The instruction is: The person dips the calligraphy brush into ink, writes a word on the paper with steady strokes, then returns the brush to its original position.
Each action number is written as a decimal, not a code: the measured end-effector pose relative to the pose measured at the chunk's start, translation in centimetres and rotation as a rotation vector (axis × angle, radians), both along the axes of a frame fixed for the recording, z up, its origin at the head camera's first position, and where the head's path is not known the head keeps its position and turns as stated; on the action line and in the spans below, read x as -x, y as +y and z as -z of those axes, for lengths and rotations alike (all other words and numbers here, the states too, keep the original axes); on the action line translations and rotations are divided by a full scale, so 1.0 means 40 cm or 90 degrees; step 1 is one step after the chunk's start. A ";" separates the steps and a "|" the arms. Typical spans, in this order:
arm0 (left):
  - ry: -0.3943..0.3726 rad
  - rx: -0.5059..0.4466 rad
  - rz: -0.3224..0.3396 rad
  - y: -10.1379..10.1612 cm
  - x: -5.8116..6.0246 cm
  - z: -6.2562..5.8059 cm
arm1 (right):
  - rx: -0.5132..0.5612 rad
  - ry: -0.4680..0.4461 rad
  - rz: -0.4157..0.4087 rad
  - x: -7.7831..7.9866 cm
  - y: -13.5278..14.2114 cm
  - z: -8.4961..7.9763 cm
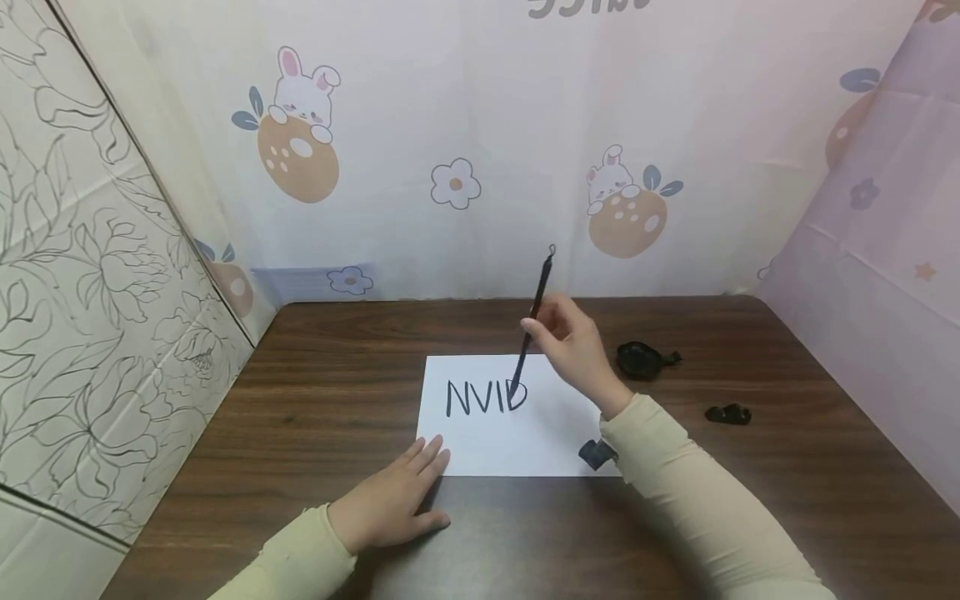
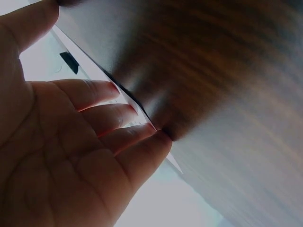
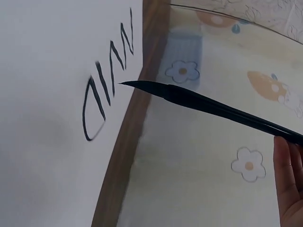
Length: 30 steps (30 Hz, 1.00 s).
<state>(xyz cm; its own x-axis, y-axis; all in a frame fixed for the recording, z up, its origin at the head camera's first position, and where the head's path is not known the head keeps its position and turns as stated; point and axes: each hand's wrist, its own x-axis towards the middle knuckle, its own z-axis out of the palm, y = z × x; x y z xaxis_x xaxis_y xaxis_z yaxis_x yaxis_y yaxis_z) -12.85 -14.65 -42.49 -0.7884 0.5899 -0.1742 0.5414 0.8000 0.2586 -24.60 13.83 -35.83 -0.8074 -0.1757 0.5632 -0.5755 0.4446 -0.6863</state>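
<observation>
My right hand (image 1: 573, 342) pinches a black writing brush (image 1: 538, 293) partway up its handle, tilted, with a hanging loop at the upper end. In the head view its dark tip overlaps the last of the black letters NVID on a white sheet of paper (image 1: 510, 450). The bristles (image 3: 144, 87) taper to a fine point in the right wrist view, where only some fingers (image 3: 285, 177) show. At the paper's lower left corner, my left hand (image 1: 393, 496) lies palm down, fingertips on the sheet and thumb spread over the table.
The brown wooden table (image 1: 337, 375) meets a patterned cloth backdrop (image 1: 510, 100). Right of the paper sit a dark, dish-like object (image 1: 639, 360) and a small black object (image 1: 727, 414). Another black piece (image 1: 596, 454) shows by the right cuff, over the sheet's lower right corner.
</observation>
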 end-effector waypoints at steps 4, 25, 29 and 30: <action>0.001 0.000 0.001 -0.002 -0.001 0.000 | 0.026 0.009 0.018 0.012 0.028 -0.008; 0.015 -0.001 0.005 -0.002 0.000 0.005 | 0.029 -0.006 0.089 0.037 0.076 0.040; 0.012 0.005 0.003 -0.003 0.001 0.008 | 0.026 0.008 0.088 0.035 0.070 0.052; 0.011 0.005 0.003 -0.003 0.001 0.008 | 0.025 0.010 0.086 0.034 0.068 0.054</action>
